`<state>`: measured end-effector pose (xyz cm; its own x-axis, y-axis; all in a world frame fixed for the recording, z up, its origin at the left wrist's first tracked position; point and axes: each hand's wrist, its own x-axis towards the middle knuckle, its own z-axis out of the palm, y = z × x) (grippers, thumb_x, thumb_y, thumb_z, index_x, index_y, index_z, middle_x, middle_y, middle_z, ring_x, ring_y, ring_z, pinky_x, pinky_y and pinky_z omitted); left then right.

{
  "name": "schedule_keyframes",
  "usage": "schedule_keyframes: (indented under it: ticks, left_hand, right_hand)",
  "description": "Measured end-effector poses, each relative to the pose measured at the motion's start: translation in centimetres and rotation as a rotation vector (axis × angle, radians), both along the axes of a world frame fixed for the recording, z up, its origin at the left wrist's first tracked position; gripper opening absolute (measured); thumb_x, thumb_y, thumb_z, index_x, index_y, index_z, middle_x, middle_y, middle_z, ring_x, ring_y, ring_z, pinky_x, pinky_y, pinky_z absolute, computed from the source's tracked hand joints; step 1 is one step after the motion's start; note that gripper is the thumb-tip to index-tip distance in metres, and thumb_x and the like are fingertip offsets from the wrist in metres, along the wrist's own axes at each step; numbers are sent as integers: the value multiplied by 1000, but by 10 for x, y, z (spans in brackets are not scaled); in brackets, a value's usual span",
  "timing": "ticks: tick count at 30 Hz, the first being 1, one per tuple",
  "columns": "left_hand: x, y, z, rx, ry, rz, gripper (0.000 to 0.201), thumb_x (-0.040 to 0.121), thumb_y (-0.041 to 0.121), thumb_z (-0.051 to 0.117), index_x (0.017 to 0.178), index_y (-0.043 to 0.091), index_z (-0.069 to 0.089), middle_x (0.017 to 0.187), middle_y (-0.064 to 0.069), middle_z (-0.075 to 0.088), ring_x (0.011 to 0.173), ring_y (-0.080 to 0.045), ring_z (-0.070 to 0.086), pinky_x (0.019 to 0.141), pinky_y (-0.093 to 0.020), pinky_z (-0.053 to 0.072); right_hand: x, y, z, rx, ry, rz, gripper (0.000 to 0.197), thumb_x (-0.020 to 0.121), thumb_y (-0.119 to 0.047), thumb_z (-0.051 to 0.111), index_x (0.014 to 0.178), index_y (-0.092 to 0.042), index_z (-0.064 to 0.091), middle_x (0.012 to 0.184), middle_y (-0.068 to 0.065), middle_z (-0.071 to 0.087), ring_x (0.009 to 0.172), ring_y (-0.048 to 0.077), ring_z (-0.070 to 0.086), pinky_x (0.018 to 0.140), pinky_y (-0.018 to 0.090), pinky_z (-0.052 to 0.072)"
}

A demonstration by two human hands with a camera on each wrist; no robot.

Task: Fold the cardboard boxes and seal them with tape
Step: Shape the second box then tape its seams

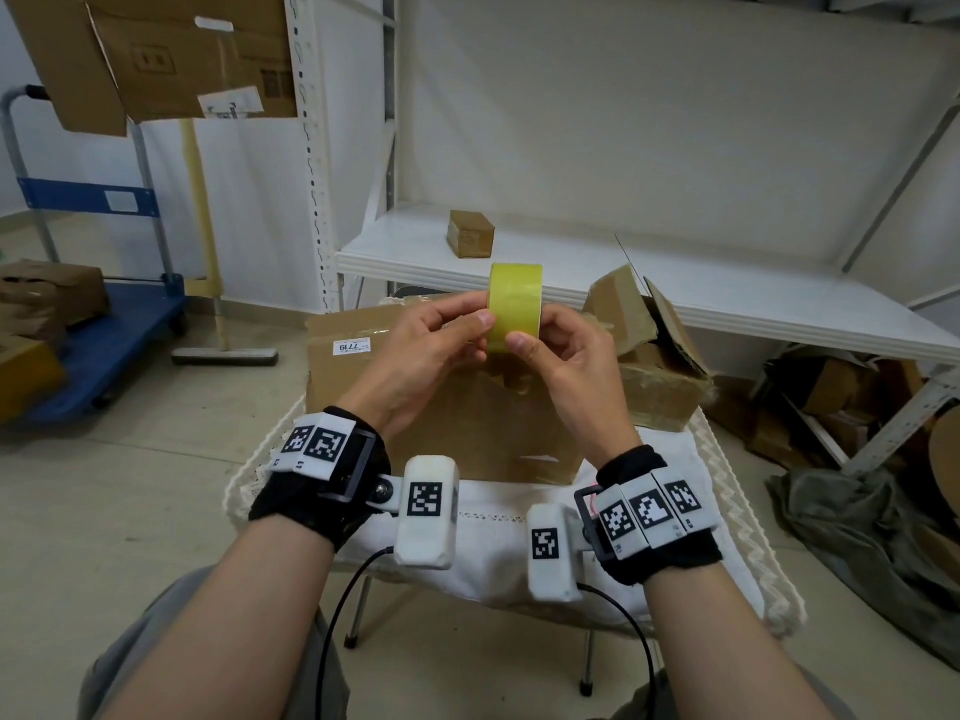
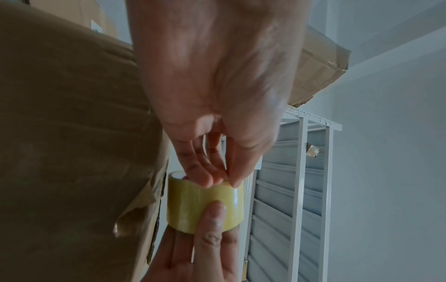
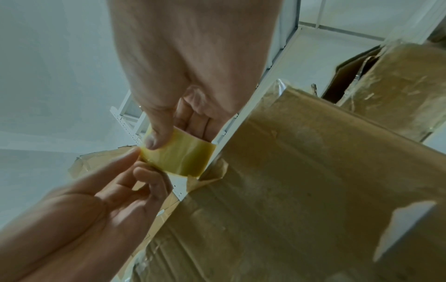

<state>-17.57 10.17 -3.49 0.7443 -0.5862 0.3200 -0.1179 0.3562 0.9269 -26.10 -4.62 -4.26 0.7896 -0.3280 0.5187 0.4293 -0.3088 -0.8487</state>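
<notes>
The tape roll [image 1: 516,307], yellow-green, sits upright at the centre of the head view, held in the air between both hands. The right hand [image 1: 574,371] grips it, thumb [image 3: 154,131] pressed on the outer face and fingers curled behind. The left hand [image 1: 415,356] pinches at the roll's near edge, thumb and forefinger tips together on the tape surface. Directly below stands a large cardboard box [image 1: 447,407] on a white cloth-covered table [image 1: 727,511]. Right of it lies a crumpled open box [image 1: 654,356]. A small box [image 1: 471,234] rests on the white shelf [image 1: 753,293] above centre.
</notes>
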Motion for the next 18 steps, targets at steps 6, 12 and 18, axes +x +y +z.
schedule_keyframes:
  ticks: [6,12,18]
  left_hand:
    - [-5,-25,-7,-142,149,161,28,97,3,52,82,13,74,57,8,49,56,-6,36,52,-21,31]
    - [-5,-28,-8,-245,258,142,27,94,0,52,81,11,72,64,2,42,54,-5,34,48,-17,30]
    - [-5,-27,-9,-235,235,139,27,95,-1,50,83,11,72,67,-1,39,56,-4,32,50,-17,30]
  right_hand:
    - [5,7,-2,10,-37,0,9,90,-1,71,95,-8,68,95,10,74,89,16,71,83,29,57]
    - [5,10,-1,43,-50,-14,13,88,0,72,92,-12,68,92,5,75,87,13,71,83,28,57]
    - [6,10,-1,41,-54,-18,14,88,0,73,92,-12,69,92,6,74,87,14,71,82,28,57]
